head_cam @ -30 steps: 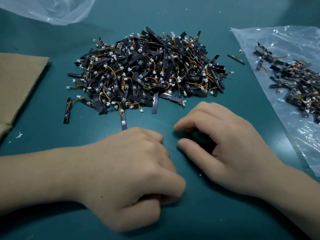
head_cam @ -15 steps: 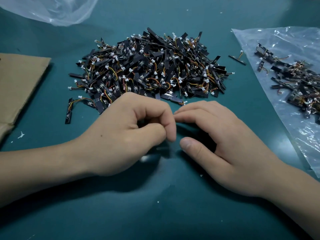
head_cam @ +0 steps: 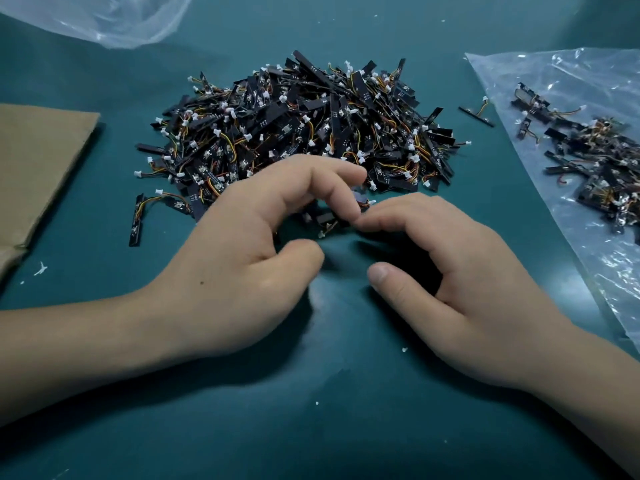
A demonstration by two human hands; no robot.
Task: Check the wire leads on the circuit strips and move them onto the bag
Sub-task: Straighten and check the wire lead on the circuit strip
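Note:
A big heap of black circuit strips point(head_cam: 298, 133) with orange and yellow wire leads and white plugs lies on the green mat. My left hand point(head_cam: 242, 258) reaches to the heap's near edge, fingers curled over a few strips point(head_cam: 325, 218) there, thumb apart from them. My right hand point(head_cam: 450, 285) rests beside it, fingertips touching the left fingertips, thumb spread, nothing held. A clear plastic bag point(head_cam: 561, 81) on the right carries a smaller group of strips point(head_cam: 599, 168).
One strip point(head_cam: 477, 116) lies alone between the heap and the bag. Another loose strip point(head_cam: 136, 220) sits left of the heap. Brown cardboard point(head_cam: 38, 168) covers the left edge. A second clear bag point(head_cam: 104, 19) is at the far left corner.
My left hand has moved forward from a fist near me up to the heap's near edge and uncurled its fingers. My right hand has stayed nearly still.

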